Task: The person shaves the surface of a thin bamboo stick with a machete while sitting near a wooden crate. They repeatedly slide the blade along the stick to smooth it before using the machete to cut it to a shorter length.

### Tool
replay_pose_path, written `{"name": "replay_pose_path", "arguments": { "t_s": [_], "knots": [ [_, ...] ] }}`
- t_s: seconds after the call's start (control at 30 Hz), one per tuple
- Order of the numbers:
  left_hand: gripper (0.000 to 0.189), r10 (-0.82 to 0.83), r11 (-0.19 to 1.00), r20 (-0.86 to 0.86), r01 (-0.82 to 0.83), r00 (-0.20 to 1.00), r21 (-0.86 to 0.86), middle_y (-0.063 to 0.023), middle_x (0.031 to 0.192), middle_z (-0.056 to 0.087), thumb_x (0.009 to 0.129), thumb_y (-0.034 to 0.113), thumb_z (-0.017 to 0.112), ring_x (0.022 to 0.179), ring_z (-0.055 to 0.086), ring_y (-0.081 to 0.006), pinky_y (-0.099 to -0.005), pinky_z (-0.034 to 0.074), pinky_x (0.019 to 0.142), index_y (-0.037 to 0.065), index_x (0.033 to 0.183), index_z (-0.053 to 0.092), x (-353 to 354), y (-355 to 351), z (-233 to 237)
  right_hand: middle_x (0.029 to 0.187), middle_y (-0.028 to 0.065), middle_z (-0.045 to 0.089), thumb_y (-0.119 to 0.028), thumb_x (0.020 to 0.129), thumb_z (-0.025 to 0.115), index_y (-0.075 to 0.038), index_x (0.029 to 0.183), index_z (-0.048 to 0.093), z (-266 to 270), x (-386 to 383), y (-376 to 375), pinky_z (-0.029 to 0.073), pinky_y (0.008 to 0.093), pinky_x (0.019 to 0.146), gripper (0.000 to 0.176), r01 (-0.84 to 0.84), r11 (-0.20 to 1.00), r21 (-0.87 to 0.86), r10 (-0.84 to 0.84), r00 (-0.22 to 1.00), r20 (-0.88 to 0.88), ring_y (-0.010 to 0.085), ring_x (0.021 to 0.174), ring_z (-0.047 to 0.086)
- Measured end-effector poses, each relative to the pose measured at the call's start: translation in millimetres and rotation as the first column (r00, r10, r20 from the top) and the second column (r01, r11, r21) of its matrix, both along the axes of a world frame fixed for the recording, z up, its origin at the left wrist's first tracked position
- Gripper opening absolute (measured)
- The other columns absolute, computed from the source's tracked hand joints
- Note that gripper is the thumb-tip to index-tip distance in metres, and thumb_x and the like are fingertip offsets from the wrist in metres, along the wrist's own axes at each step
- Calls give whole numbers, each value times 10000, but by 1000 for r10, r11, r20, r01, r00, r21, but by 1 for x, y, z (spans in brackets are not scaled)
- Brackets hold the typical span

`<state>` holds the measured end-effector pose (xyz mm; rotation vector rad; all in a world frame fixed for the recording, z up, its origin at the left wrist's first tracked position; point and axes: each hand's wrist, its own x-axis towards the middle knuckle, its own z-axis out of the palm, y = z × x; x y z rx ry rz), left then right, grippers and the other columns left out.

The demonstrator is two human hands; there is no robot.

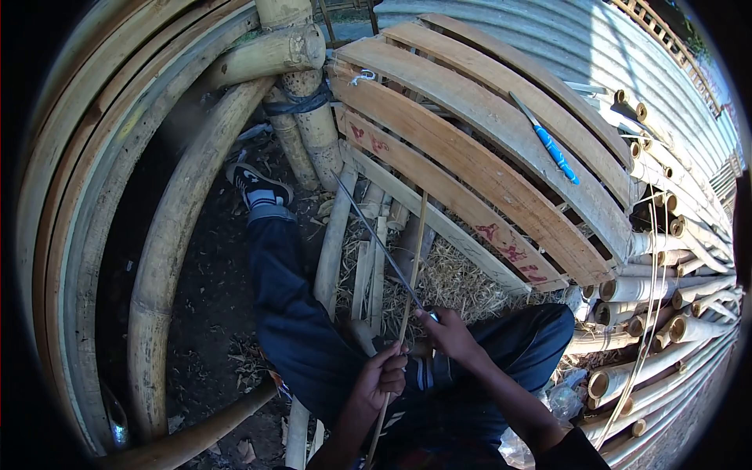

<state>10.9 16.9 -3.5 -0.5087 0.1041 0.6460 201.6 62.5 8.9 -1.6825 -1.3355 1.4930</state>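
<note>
My left hand (381, 374) is closed around a thin bamboo strip (417, 243), which rises upright between my legs and runs down below the hand. Just above and to the right, my right hand (449, 332) grips the handle of a long, narrow-bladed knife (389, 260). Its blade slants up and to the left, crossing the strip in this view close to the right hand. Most of the handle is hidden by the fingers. My legs in dark trousers (286, 290) are spread on either side of the work.
A slatted wooden crate (470, 149) stands ahead, with a blue-handled pointed tool (554, 153) lying on top. Stacked bamboo poles (627, 290) fill the right side. Thick bamboo rails (160, 266) stand at left. Shavings (462, 286) cover the ground before the crate.
</note>
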Motion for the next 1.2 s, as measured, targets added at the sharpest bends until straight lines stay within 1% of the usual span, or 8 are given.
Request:
{"name": "replay_pose_path", "arguments": {
  "t_s": [0.03, 0.23, 0.67, 0.73, 0.77, 0.83, 1.03, 1.2],
  "knots": [
    [246, 3, 1000, 11, -3, 1000, -5, 68, 558, 251, 1011, 178, 398, 382, 176, -12, -174, 136, 318, -21, 1037, 539, 0, 1, 1, 484, 47, 450, -455, 927, 542, 19, 680, 532, 2, -1, 0, 379, 318, 444, 534, 26, 998, -61, -28, 999, -31, 121, 453, 443],
    [263, 27, 999, 10, -27, 1000, -33, 68, 542, 262, 998, 139, 381, 366, 192, -4, -160, 162, 300, -58, 1088, 530, 2, 0, -4, 478, 25, 459, -461, 931, 534, -13, 656, 501, -2, -1, 1, 371, 295, 412, 526, 44, 994, -98, -52, 996, -77, 101, 425, 451],
    [244, -1, 1000, 46, 2, 999, -30, 69, 541, 256, 997, 129, 389, 369, 190, -5, -163, 161, 303, -49, 1045, 547, 3, 11, -6, 467, 30, 469, -476, 938, 513, -27, 669, 493, -3, -3, 10, 377, 265, 388, 523, 91, 980, -179, -129, 968, -216, 110, 402, 495],
    [236, -22, 999, -73, 23, 997, 21, 74, 551, 244, 1010, 169, 400, 376, 163, -6, -178, 132, 312, -10, 1024, 554, 3, 14, -3, 472, 35, 473, -466, 937, 518, -14, 668, 501, -7, -2, 12, 387, 282, 403, 526, 90, 988, -127, -109, 982, -153, 122, 414, 507],
    [236, -22, 1000, -74, 23, 997, 18, 74, 551, 244, 1010, 169, 400, 376, 163, -6, -178, 132, 312, -10, 1024, 554, 3, 15, -2, 472, 35, 473, -466, 937, 518, -14, 668, 501, -7, -2, 11, 387, 282, 403, 526, 90, 987, -130, -110, 982, -154, 122, 414, 507],
    [245, -22, 998, -87, 26, 996, 51, 74, 553, 237, 1015, 184, 397, 377, 156, -4, -174, 126, 314, -4, 1025, 553, 4, 15, -1, 475, 33, 465, -447, 939, 522, -4, 660, 506, -6, -2, 10, 386, 303, 420, 524, 72, 996, -47, -73, 997, -32, 119, 426, 486],
    [276, 26, 1000, 26, -26, 999, 9, 64, 562, 256, 1021, 171, 365, 377, 173, -3, -169, 144, 307, -39, 1080, 534, 8, 11, -6, 473, 31, 448, -423, 947, 518, 3, 663, 519, -15, -2, -4, 368, 313, 433, 512, 46, 999, -2, -46, 996, -80, 104, 444, 432],
    [268, 13, 999, -13, -12, 1000, 37, 67, 562, 243, 1023, 189, 369, 376, 159, -2, -172, 129, 307, -21, 1071, 527, 6, 6, 1, 476, 25, 447, -424, 944, 525, -1, 660, 506, -11, 2, 9, 366, 306, 427, 510, 81, 997, -6, -81, 993, -87, 102, 440, 442]
  ]
}}
